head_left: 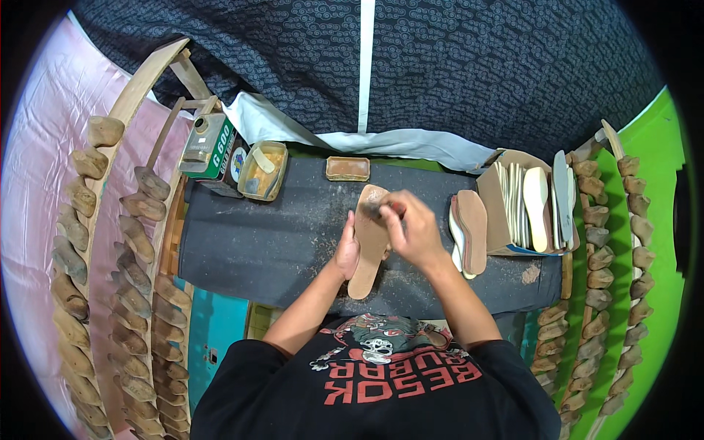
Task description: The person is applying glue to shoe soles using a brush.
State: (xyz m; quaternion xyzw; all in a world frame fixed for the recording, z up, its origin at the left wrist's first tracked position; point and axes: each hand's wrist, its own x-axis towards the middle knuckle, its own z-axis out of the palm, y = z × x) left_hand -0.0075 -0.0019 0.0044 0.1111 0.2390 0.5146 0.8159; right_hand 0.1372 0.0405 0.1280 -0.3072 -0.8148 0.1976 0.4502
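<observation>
A brown shoe insole is tilted up over the middle of the table, its rounded heel end toward me. My left hand grips it along the left edge, with the thumb pointing up the side. In my right hand is a small tool with a dark working end and a reddish part by the fingers; its kind is partly hidden by the hand. That dark end rests on the upper part of the insole, where the surface looks pale and scuffed. Several brown and cream insoles lie stacked just right of my right hand.
A cardboard box packed with upright insoles stands at the right. Behind the work are a small rectangular block or tray, a plastic tub and a green metal can. Crumbs dot the dark tablecloth. Wooden shoe-last racks flank both sides.
</observation>
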